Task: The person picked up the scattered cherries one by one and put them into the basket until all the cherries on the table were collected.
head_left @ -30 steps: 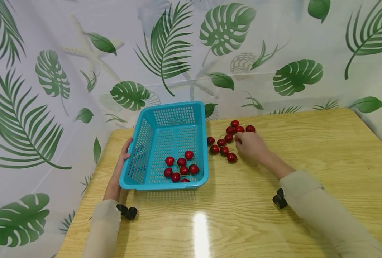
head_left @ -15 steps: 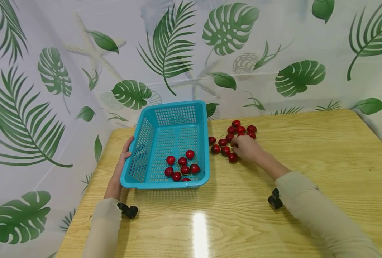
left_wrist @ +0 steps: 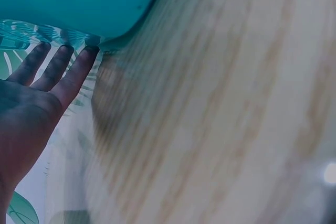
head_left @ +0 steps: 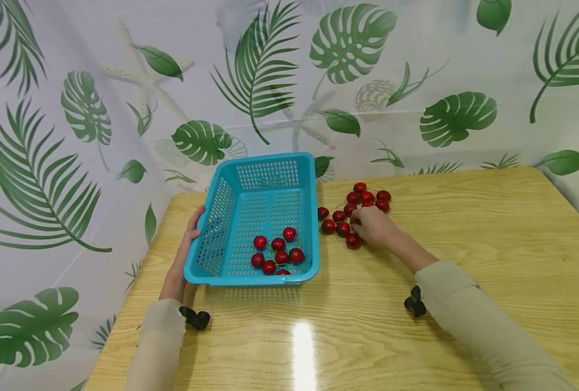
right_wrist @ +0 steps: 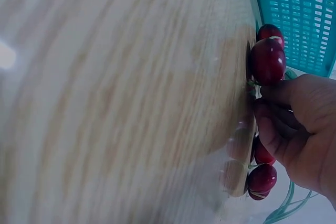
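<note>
Partly hidden cherries, cropped hands and basket
In the head view, the near rim of the rectangular turquoise plastic basket [head_left: 250,281] hides part of one round dark-red cherry [head_left: 283,272], and the bare right hand [head_left: 376,225] covers part of another glossy red cherry [head_left: 369,205] on the pale wooden table [head_left: 377,347]; whether its fingertips pinch anything is hard to tell. The bottom edge cuts off both beige sleeves [head_left: 475,320]. In the left wrist view, the basket runs past the top edge, the bare left hand [left_wrist: 34,106] is cropped at the left, and the table's grain is blurred. In the right wrist view, hand and basket run past the right edge.
</note>
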The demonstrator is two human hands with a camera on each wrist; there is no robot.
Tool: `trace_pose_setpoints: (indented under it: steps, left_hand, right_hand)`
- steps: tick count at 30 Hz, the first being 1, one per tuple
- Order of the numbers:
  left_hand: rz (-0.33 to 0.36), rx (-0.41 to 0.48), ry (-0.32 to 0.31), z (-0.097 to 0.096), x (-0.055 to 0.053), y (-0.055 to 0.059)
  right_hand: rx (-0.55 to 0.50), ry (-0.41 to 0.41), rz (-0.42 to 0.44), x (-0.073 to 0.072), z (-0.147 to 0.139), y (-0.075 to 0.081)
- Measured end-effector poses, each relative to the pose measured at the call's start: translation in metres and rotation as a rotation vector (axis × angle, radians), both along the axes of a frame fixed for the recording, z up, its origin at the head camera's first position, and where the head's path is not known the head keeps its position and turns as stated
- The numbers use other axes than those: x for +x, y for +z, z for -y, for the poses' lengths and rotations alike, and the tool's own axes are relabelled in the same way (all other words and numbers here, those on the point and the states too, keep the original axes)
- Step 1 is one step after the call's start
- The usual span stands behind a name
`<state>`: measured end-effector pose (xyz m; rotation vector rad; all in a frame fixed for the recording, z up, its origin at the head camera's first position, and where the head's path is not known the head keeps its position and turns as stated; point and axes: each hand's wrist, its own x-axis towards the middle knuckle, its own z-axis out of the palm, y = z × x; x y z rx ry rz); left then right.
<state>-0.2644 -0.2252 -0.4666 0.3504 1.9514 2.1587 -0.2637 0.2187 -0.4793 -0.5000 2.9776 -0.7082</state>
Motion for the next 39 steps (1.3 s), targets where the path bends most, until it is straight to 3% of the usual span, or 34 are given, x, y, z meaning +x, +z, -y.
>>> trace_pose_setpoints:
  steps: [14, 17, 19, 25, 27, 29, 31, 32, 35, 38, 39]
  left_hand:
    - [-0.023, 0.003, 0.003, -0.003, -0.001, 0.002]
    - [-0.056, 0.007, -0.015, 0.001, -0.005, -0.005]
    - [-0.106, 0.032, -0.042, 0.008, -0.014, -0.019]
    - [-0.265, 0.215, -0.165, 0.052, -0.083, -0.101]
    - [-0.247, 0.207, -0.153, 0.059, -0.093, -0.112]
    - [-0.272, 0.221, -0.176, 0.067, -0.106, -0.127]
    - [-0.272, 0.228, -0.184, 0.069, -0.108, -0.129]
    - [-0.242, 0.214, -0.169, 0.066, -0.103, -0.123]
    - [-0.253, 0.231, -0.178, 0.063, -0.100, -0.121]
    - [-0.221, 0.203, -0.149, 0.054, -0.085, -0.105]
    - [-0.241, 0.220, -0.165, 0.056, -0.089, -0.109]
  right_hand:
    - [-0.045, -0.008, -0.037, 0.001, -0.002, 0.000]
    - [-0.055, -0.015, -0.048, 0.001, -0.003, 0.000]
    - [-0.058, -0.019, -0.056, 0.001, -0.004, 0.000]
    - [-0.083, -0.023, -0.112, 0.002, -0.004, 0.002]
    - [-0.107, -0.025, -0.128, 0.002, -0.004, 0.005]
    - [-0.135, -0.033, -0.143, 0.002, -0.003, 0.008]
    - [-0.163, -0.036, -0.157, 0.004, 0.000, 0.014]
    - [-0.182, -0.036, -0.166, 0.005, 0.002, 0.016]
    - [-0.226, -0.031, -0.212, 0.008, 0.011, 0.024]
    - [-0.283, -0.017, -0.268, 0.011, 0.022, 0.032]
    - [-0.296, -0.014, -0.286, 0.013, 0.026, 0.035]
